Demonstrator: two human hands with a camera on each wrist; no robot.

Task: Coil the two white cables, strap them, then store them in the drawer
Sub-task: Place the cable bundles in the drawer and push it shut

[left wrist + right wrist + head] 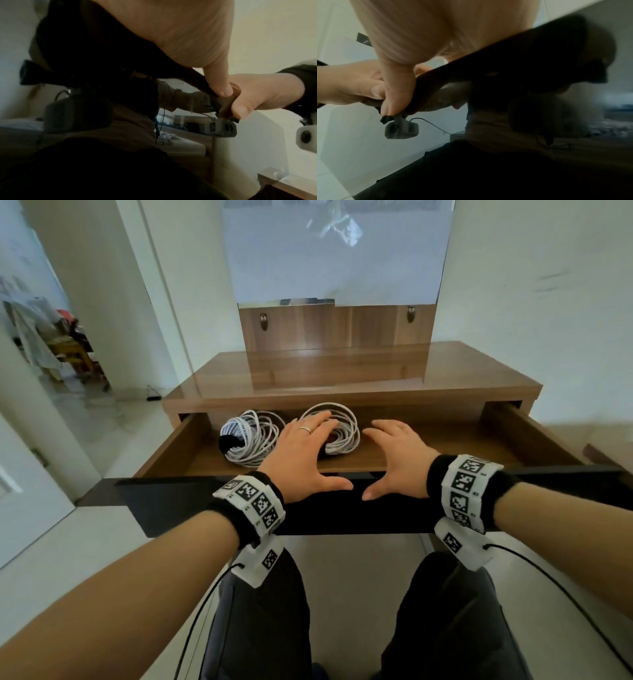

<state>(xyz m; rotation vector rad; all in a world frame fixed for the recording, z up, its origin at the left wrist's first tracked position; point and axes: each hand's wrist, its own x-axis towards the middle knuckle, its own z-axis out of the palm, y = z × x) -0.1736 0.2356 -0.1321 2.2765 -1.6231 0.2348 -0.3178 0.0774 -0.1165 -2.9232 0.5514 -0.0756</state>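
Two coiled white cables lie in the open wooden drawer. The left coil has a black strap round it. My left hand covers part of the right coil with fingers stretched over it; I cannot tell whether they touch. My right hand reaches over the drawer floor beside that coil, fingers extended. Both thumbs rest on the glossy black drawer front. In the wrist views the left thumb and right thumb meet against the drawer front. Neither hand holds anything.
The wooden dresser top lies behind the drawer, with a mirror panel standing on it. My knees sit under the drawer front. A doorway opens at the left, and white wall is on the right.
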